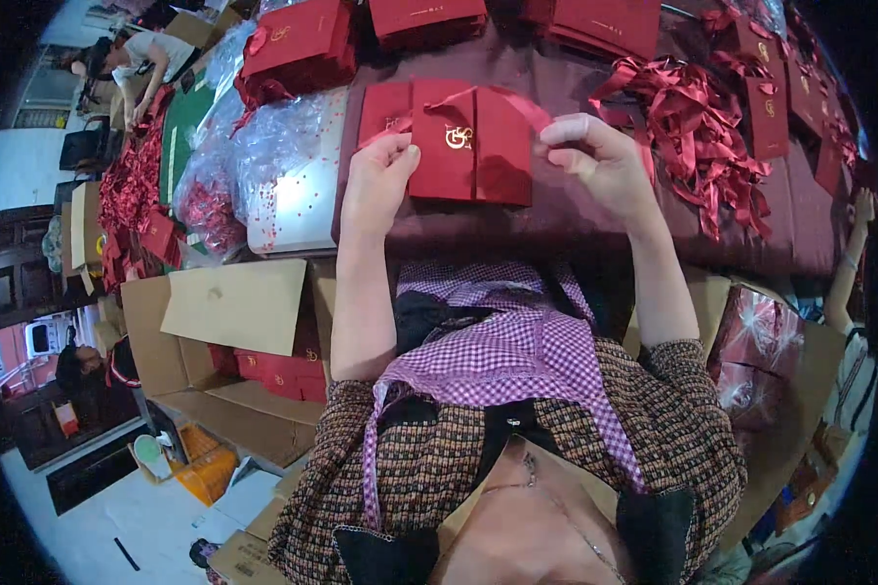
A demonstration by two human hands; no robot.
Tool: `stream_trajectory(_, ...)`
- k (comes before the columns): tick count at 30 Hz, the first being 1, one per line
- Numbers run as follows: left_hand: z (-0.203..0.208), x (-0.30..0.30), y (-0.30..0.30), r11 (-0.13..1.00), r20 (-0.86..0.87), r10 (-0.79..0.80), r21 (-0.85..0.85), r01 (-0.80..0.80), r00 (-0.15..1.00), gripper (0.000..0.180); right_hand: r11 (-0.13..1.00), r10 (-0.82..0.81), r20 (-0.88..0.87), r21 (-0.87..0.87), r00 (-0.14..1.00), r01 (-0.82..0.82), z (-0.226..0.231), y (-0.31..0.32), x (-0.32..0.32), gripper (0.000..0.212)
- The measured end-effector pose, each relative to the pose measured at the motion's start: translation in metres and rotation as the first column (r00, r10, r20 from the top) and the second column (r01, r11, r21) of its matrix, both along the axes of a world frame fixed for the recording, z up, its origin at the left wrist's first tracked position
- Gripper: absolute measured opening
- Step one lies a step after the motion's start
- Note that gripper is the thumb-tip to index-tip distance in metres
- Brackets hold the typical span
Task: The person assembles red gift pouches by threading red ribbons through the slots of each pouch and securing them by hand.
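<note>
Holding the red ribbon (514, 103) in narrow pinches by left hand (373, 180) and right hand (605, 161), over the red card (504, 166) near the front edge of the dark tablecloth (576, 213). Best to draw evenly, keep the band untwisted, and avoid bending the card's edges.

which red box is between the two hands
The gold-marked red box near the table edge, its ribbon in the right hand; stacked boxes lie farther back.
</note>
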State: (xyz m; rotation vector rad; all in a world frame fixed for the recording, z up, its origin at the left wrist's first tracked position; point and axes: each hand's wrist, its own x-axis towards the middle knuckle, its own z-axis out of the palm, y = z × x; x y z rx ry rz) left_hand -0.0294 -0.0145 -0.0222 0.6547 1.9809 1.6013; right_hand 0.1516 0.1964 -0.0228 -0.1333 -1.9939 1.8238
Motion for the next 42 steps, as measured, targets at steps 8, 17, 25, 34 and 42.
stream_trajectory(8,0.012,0.008,-0.003,0.984,0.112,-0.151,0.113,0.138,0.982,0.037,0.961,-0.212,-0.021,0.177,0.977,0.213,-0.021,-0.017,-0.014,0.011)
stream_trajectory(17,0.009,0.015,-0.003,0.992,0.071,-0.09,0.1,0.083,0.993,0.031,0.984,-0.163,-0.049,0.058,0.985,0.166,-0.017,-0.066,-0.036,0.02)
stream_trajectory(25,0.017,0.021,-0.003,0.991,0.081,-0.09,0.106,0.081,0.993,0.026,0.772,-0.233,-0.243,0.542,0.942,0.331,-0.019,-0.061,-0.041,0.016)
stream_trajectory(34,0.029,0.031,0.004,0.994,0.018,-0.09,0.069,0.088,0.996,0.023,0.828,-0.231,-0.32,0.432,0.919,0.358,-0.012,-0.07,-0.051,0.015)
stream_trajectory(42,0.026,0.038,0.002,0.996,-0.038,-0.044,0.077,0.047,0.998,0.022,0.676,-0.221,-0.351,0.617,0.91,0.402,-0.005,-0.075,-0.046,0.016)
